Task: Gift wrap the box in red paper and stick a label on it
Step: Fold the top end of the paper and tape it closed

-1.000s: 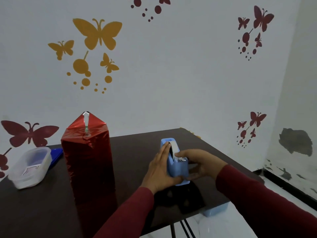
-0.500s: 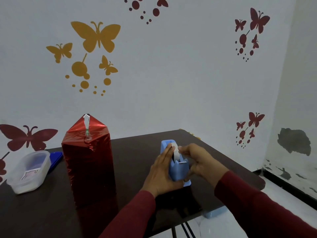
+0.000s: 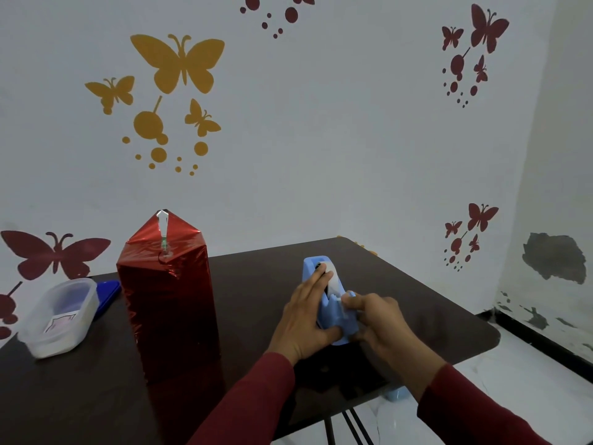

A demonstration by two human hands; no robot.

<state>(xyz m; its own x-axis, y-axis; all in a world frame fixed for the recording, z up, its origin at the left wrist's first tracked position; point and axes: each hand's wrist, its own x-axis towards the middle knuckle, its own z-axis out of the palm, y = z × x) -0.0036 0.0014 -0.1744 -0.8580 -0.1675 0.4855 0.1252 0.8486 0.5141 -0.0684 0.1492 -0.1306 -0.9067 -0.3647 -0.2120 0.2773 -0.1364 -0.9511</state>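
Box [image 3: 167, 303] wrapped in red foil stands upright on dark table [image 3: 256, 271], left of centre — top folded to a peak with a strip of clear tape down it. Blue tape dispenser [image 3: 333, 313] sits near the table's front right, well apart from the box. Left hand [image 3: 305, 319] pressed flat against dispenser's left side, fingers extended toward the roll. Right hand [image 3: 382, 322] at the cutter end, thumb and forefinger pinching what looks like the tape end — too small to confirm. Clear plastic tub [image 3: 59, 316] far left, holding a small white paper; blue item [image 3: 107, 293] just behind it.
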